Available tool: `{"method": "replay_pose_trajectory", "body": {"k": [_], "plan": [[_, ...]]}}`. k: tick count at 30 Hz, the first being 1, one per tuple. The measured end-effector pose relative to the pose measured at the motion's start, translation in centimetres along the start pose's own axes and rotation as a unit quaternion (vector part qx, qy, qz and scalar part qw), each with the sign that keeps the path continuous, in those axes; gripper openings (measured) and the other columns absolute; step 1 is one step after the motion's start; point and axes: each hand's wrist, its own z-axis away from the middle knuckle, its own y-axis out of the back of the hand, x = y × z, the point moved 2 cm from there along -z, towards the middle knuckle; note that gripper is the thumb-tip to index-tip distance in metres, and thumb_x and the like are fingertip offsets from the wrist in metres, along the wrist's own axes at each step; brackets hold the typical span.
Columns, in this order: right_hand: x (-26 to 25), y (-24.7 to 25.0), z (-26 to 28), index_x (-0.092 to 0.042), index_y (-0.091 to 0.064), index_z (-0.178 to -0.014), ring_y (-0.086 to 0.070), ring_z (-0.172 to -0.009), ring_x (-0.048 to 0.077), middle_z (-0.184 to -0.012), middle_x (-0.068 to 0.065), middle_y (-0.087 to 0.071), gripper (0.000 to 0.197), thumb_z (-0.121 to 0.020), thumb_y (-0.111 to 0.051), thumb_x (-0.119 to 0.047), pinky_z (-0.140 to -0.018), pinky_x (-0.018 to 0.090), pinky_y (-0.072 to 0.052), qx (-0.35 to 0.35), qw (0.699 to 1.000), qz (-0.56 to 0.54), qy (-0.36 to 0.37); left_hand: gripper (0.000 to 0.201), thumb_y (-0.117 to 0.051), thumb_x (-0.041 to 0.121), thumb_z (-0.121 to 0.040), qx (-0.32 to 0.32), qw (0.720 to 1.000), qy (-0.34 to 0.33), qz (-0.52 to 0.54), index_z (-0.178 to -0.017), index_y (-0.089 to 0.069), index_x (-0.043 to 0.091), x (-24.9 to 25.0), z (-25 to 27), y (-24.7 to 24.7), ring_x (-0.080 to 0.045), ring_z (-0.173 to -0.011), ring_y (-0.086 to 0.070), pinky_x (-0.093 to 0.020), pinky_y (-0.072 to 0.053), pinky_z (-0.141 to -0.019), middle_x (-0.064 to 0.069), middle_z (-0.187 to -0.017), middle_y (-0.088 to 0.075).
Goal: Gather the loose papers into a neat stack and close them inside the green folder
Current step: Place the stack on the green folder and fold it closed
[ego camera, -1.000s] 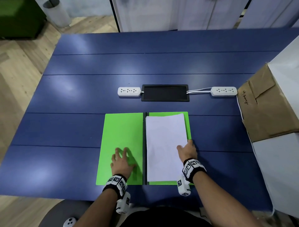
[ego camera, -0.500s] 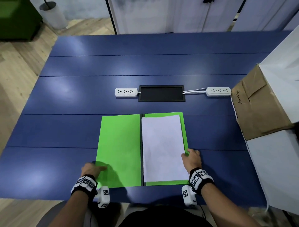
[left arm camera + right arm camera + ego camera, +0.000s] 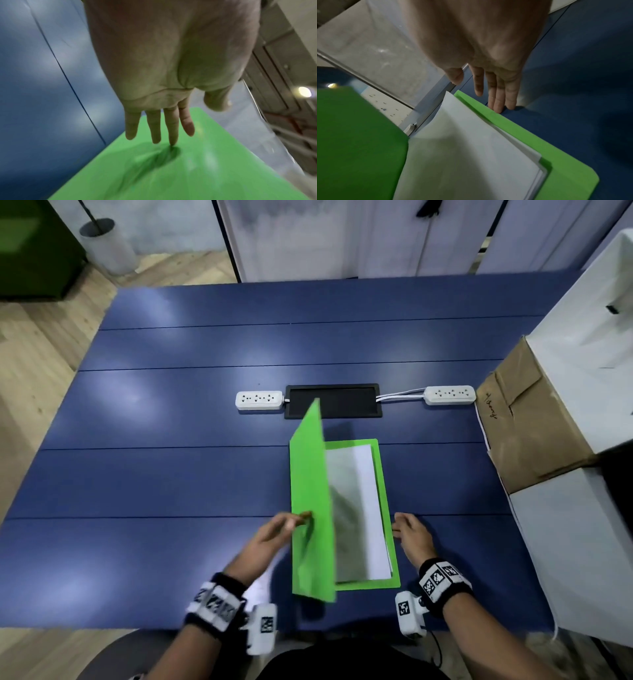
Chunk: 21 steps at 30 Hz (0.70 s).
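Observation:
The green folder lies near the table's front edge. Its back flap (image 3: 386, 508) is flat, and a neat stack of white papers (image 3: 369, 501) rests on it. The front cover (image 3: 310, 508) stands nearly upright along the spine, tilted over the papers. My left hand (image 3: 277, 534) is at the cover's left side, its straight fingers (image 3: 172, 136) touching the cover's outer face (image 3: 180, 175). My right hand (image 3: 409, 532) is open, with its fingertips (image 3: 499, 106) on the table against the flap's right edge (image 3: 488, 112). In the right wrist view the papers (image 3: 471, 155) lie squared below the raised cover (image 3: 356, 142).
Behind the folder on the blue table (image 3: 171, 474) are a black cable hatch (image 3: 346, 400) and two white power strips (image 3: 259, 399) (image 3: 449, 395). A cardboard box (image 3: 527, 426) and white boxes (image 3: 579, 542) crowd the right edge.
The folder's left cover has risen from flat on the table to nearly upright, swinging right over the papers, with my left hand following it. My right hand stays at the right edge.

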Motion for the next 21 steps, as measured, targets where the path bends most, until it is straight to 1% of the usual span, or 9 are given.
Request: {"method": "replay_pose_trajectory", "body": {"k": [3, 5, 6, 8, 11, 13, 15, 18, 21], "plan": [[1.5, 0.2, -1.0, -0.039, -0.065, -0.091, -0.069, -0.105, 0.028, -0.112, 0.006, -0.073, 0.037, -0.088, -0.044, -0.069, -0.099, 0.051, -0.052, -0.012, 1.000, 0.003, -0.004, 0.035, -0.062, 0.042, -0.094, -0.077, 0.987, 0.061, -0.126, -0.123, -0.061, 0.024, -3.2, -4.2, -4.7, -0.011, -0.135, -0.047, -0.014, -0.039, -0.107, 0.002, -0.154, -0.044], [2.4, 0.2, -1.4, -0.041, -0.064, -0.092, -0.069, -0.106, 0.027, -0.113, 0.002, -0.072, 0.042, -0.079, -0.043, -0.074, -0.101, 0.051, -0.051, -0.031, 0.999, 0.012, 0.004, 0.044, -0.058, 0.033, -0.098, -0.108, 0.958, 0.090, -0.251, -0.139, -0.051, 0.019, -5.3, -5.8, -7.0, -0.023, -0.146, -0.034, -0.026, -0.034, -0.116, 0.000, -0.156, -0.041], [1.2, 0.3, 0.1, -0.038, -0.065, -0.096, -0.069, -0.108, 0.028, -0.112, 0.002, -0.072, 0.034, -0.084, -0.048, -0.066, -0.101, 0.048, -0.051, -0.038, 0.999, 0.031, 0.012, 0.050, -0.056, 0.030, -0.099, -0.118, 0.940, 0.096, -0.306, -0.145, -0.045, 0.013, -6.2, -6.3, -7.6, -0.026, -0.151, -0.023, -0.034, -0.024, -0.121, -0.003, -0.157, -0.039], [-1.2, 0.5, 2.6, -0.025, -0.068, -0.114, -0.066, -0.113, 0.029, -0.113, 0.005, -0.070, 0.022, -0.096, -0.059, -0.033, -0.101, 0.038, -0.049, -0.031, 0.997, 0.067, 0.029, 0.048, -0.056, 0.021, -0.098, -0.107, 0.925, 0.078, -0.357, -0.142, -0.046, 0.007, -6.6, -6.8, -8.5, -0.028, -0.153, -0.015, -0.033, -0.015, -0.121, -0.006, -0.159, -0.036], [-1.2, 0.3, 3.1, -0.007, -0.062, -0.129, -0.063, -0.118, 0.029, -0.125, 0.013, -0.069, 0.033, -0.096, -0.062, -0.011, -0.099, 0.033, -0.045, -0.028, 0.994, 0.103, 0.034, 0.046, -0.064, 0.003, -0.086, 0.034, 0.942, 0.068, -0.327, -0.131, -0.056, 0.005, -6.9, -6.6, -7.8, -0.029, -0.138, -0.043, -0.021, -0.027, -0.111, -0.013, -0.146, -0.049], [-1.0, 0.1, 3.1, -0.007, -0.060, -0.132, -0.062, -0.122, 0.029, -0.131, 0.013, -0.066, 0.037, -0.095, -0.062, -0.011, -0.103, 0.035, -0.045, -0.031, 0.993, 0.109, 0.028, 0.053, -0.070, 0.003, -0.079, 0.181, 0.928, 0.104, -0.309, -0.129, -0.056, 0.004, -7.8, -6.2, -6.0, -0.031, -0.123, -0.053, -0.028, -0.038, -0.107, -0.015, -0.133, -0.054], [-1.1, 0.0, 3.3, -0.008, -0.059, -0.134, -0.060, -0.125, 0.029, -0.135, 0.013, -0.064, 0.040, -0.095, -0.062, -0.012, -0.105, 0.036, -0.044, -0.034, 0.992, 0.117, 0.026, 0.060, -0.081, 0.014, -0.070, 0.266, 0.917, 0.181, -0.236, -0.124, -0.059, 0.002, -9.0, -6.1, -4.4, -0.035, -0.113, -0.059, -0.038, -0.048, -0.100, -0.017, -0.122, -0.060], [-1.0, -0.1, 3.2, -0.009, -0.059, -0.134, -0.059, -0.126, 0.030, -0.136, 0.013, -0.064, 0.041, -0.093, -0.063, -0.013, -0.105, 0.036, -0.044, -0.033, 0.991, 0.123, 0.029, 0.044, -0.087, 0.021, -0.067, 0.277, 0.917, 0.254, -0.131, -0.103, -0.071, 0.001, -9.5, -6.4, -3.6, -0.031, -0.093, -0.069, -0.038, -0.058, -0.082, -0.015, -0.098, -0.073], [-1.3, -0.1, 3.3, -0.011, -0.059, -0.133, -0.060, -0.123, 0.029, -0.134, 0.012, -0.064, 0.042, -0.092, -0.066, -0.015, -0.102, 0.035, -0.044, -0.031, 0.991, 0.126, 0.027, 0.034, -0.087, 0.023, -0.069, 0.273, 0.917, 0.272, -0.100, -0.089, -0.075, -0.001, -9.2, -6.7, -3.5, -0.029, -0.083, -0.071, -0.037, -0.060, -0.076, -0.014, -0.087, -0.075]]}}
